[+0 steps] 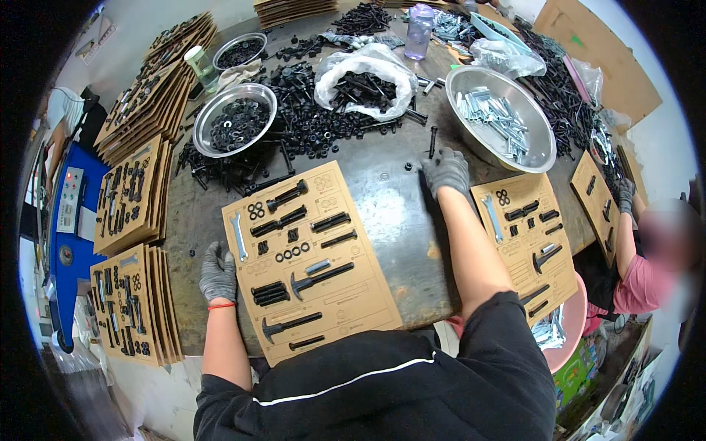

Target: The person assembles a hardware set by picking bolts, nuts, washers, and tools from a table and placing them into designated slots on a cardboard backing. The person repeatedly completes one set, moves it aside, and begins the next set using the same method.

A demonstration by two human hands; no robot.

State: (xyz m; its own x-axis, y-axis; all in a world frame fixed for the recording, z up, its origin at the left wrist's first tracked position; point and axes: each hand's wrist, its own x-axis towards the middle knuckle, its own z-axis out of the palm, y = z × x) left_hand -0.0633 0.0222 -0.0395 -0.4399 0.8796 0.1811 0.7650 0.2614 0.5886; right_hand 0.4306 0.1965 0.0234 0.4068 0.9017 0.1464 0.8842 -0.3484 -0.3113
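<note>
My left hand, in a grey glove, is curled beside the left edge of a cardboard panel; whatever its fingers hold, if anything, is hidden. This panel lies tilted in front of me, carrying a wrench, black bolts, nuts, washers, a silver sleeve and T-shaped black pieces. Farther out, my gloved right hand reaches over the metal table, its fingers apart. Just beyond its fingertips is a single black bolt, and a small black nut sits to its left.
Steel bowls hold washers and silver sleeves. Loose black hardware surrounds a plastic bag. Filled panels stand stacked at left; another panel lies at right. A co-worker's gloved hand holds a further panel.
</note>
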